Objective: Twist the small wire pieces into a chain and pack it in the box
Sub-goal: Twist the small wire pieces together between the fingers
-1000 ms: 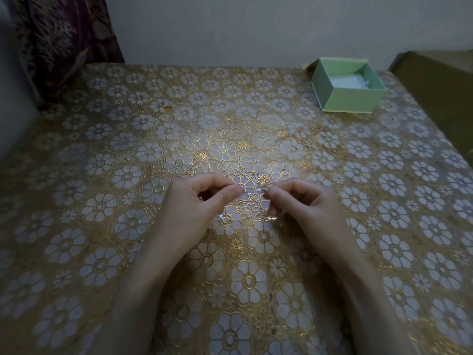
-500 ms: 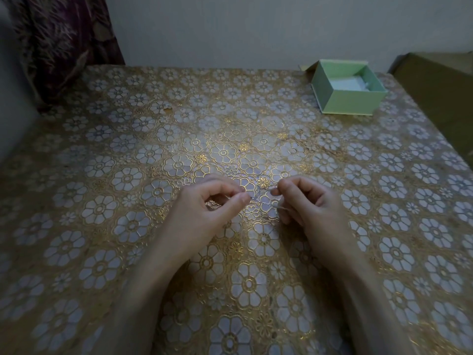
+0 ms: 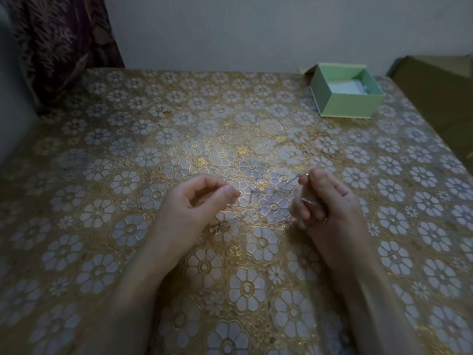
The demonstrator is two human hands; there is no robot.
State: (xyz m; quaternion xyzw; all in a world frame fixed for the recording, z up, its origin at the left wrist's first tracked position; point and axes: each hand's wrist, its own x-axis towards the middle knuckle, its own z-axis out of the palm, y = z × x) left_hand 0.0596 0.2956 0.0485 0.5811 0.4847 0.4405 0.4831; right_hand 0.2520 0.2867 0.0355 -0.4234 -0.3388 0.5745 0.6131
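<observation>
Right hand [image 3: 330, 201]: I'm pinching one end of the wire [image 3: 277, 192], fingers curled.
Left hand [image 3: 194, 201]: I'm curling thumb and finger at the other end; whether they're gripping it, I cannot tell.
Wire: it's hanging thin and blurred between my hands, above the table [image 3: 128, 155].
Box [image 3: 346, 94]: it's sitting open, far right, well apart.
Risk: I'm judging a loose pinch could drop the wire onto the busy pattern.
Writing: none readable.

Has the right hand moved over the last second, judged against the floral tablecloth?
Yes. The right hand has shifted rightward, away from the left hand, against the tablecloth flowers; the wire chain now spans a wider gap.
</observation>
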